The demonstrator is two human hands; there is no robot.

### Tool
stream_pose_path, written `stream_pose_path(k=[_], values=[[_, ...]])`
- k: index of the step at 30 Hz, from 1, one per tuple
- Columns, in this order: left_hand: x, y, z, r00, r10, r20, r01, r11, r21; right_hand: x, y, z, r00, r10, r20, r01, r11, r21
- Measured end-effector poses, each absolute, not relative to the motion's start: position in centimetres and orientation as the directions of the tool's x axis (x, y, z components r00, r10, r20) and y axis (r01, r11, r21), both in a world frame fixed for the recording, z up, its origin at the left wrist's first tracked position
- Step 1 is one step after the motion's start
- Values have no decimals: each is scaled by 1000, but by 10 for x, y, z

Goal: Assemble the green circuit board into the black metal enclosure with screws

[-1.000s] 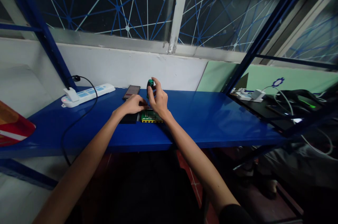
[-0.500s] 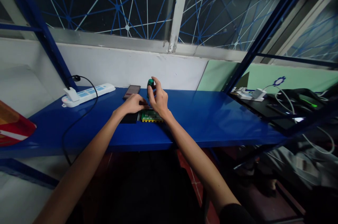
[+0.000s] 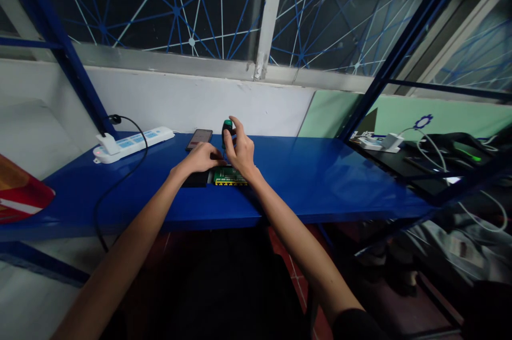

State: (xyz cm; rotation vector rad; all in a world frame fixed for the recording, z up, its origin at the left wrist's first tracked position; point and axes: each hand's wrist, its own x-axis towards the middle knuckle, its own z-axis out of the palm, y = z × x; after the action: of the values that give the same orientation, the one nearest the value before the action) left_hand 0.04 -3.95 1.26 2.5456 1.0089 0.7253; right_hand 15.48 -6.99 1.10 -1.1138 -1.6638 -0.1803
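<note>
My right hand [image 3: 240,154] grips a screwdriver [image 3: 227,127] with a black and green handle, held upright over a green circuit board [image 3: 229,176]. The board has a row of yellow-edged connectors along its near side and lies on the blue table. Next to the screwdriver's lower end, my left hand [image 3: 201,158] has its thumb and fingers brought together at the board's far left edge. What sits between those fingertips is hidden. A flat black piece [image 3: 194,179] lies partly under my left hand, left of the board.
A phone [image 3: 199,139] lies behind my left hand. At the back left, a white power strip [image 3: 134,143] has a black cable [image 3: 120,179] running over the table's edge. A red object [image 3: 24,193] stands at far left. Blue posts rise at both sides; chargers [image 3: 392,141] are right.
The screwdriver's handle looks slightly turned or tilted in my right hand. Both hands stay in almost the same place, and the board has not visibly moved.
</note>
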Motion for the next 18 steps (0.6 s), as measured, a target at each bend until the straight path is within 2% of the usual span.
stream_pose_path(k=[18], values=[[0, -38, 13, 670, 682, 293, 533, -717, 449, 155, -72, 11, -9, 595, 804, 736, 548, -398]])
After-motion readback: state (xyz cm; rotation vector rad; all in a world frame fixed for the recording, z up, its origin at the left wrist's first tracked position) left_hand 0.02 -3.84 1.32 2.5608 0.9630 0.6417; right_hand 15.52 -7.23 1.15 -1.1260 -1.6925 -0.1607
